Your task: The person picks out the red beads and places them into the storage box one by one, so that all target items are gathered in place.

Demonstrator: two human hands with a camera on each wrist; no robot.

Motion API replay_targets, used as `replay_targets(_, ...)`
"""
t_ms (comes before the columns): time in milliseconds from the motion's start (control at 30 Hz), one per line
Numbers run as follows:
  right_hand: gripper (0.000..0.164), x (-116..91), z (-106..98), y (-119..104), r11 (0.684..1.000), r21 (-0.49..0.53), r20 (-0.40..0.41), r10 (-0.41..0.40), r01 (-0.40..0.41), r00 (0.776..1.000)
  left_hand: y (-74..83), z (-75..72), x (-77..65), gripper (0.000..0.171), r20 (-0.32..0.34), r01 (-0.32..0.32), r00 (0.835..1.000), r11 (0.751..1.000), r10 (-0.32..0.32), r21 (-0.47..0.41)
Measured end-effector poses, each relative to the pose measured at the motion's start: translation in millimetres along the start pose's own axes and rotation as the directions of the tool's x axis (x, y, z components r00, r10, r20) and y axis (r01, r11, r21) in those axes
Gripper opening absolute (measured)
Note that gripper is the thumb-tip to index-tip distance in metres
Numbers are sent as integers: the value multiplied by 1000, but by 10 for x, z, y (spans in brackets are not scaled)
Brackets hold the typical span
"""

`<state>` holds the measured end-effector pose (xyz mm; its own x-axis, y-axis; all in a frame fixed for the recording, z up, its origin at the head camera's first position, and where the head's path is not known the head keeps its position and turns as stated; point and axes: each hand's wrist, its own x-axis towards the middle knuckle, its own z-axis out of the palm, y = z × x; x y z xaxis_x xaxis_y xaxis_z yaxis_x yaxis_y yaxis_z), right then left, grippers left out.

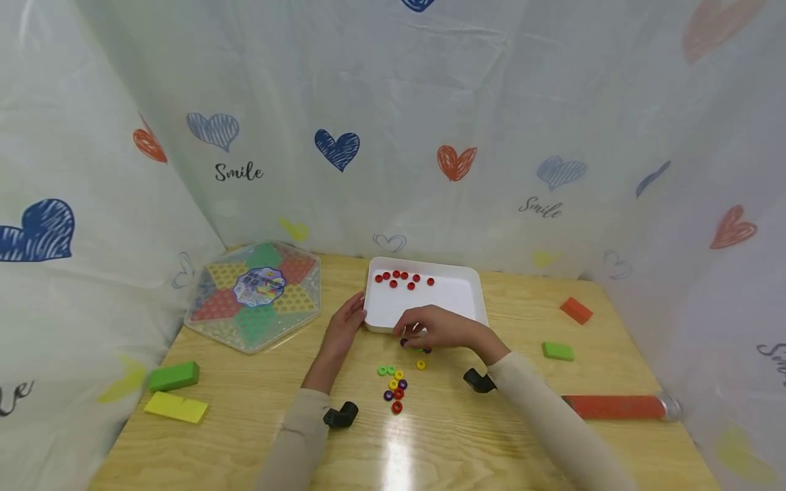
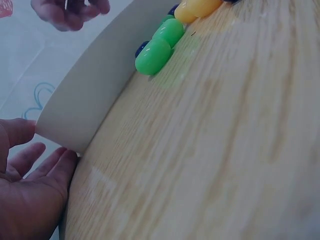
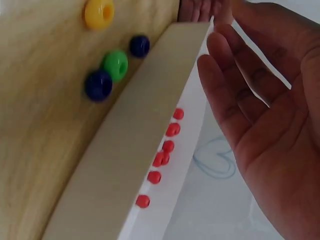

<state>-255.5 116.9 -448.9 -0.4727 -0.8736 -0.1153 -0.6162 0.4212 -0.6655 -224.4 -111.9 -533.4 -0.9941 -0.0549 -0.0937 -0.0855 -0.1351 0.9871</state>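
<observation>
A white tray (image 1: 430, 300) holds several red beads (image 1: 396, 274) near its back left. My left hand (image 1: 341, 330) touches the tray's front left corner, fingers along the side. My right hand (image 1: 439, 327) hovers over the tray's front edge with loosely bent fingers; in the right wrist view no bead shows between them. Below it, partly hidden in the head view, a green bead (image 3: 116, 65) lies among dark blue beads (image 3: 98, 85) by the tray wall. A yellow bead (image 1: 420, 365) lies nearer me. A loose group of green, yellow, purple and red beads (image 1: 397, 407) is left of it.
A hexagonal board (image 1: 295, 300) with coloured triangles lies at the back left. Green (image 1: 175, 376) and yellow blocks (image 1: 177, 407) are at the left; red (image 1: 576, 310) and green blocks (image 1: 557, 351) at the right. A red cylinder (image 1: 620, 407) lies beside the right arm.
</observation>
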Motion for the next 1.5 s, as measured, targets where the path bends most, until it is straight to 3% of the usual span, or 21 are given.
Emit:
replay_targets(267,20,-76,284,-187,996,-21,151,-78,82,986,4,1,16,48,0,-15,1000,1000,15,-23)
replay_targets(500,20,-128,459,-270,995,-40,197,-81,90,977,17,3,8,48,2,-10,1000,1000,10,-25)
replay_targets(1067,13,-194,663,-286,935,-318,142,-116,156,983,-10,-2,36,49,20,-16,1000,998,17,-53)
replay_targets(1233,13,-195,680,-309,942,-300,133,-116,151,984,-3,3,33,49,16,-4,1000,999,5,-46)
replay_targets(1500,13,-224,515,-270,986,-141,53,-85,91,995,-13,3,29,49,19,9,1000,998,-8,-55)
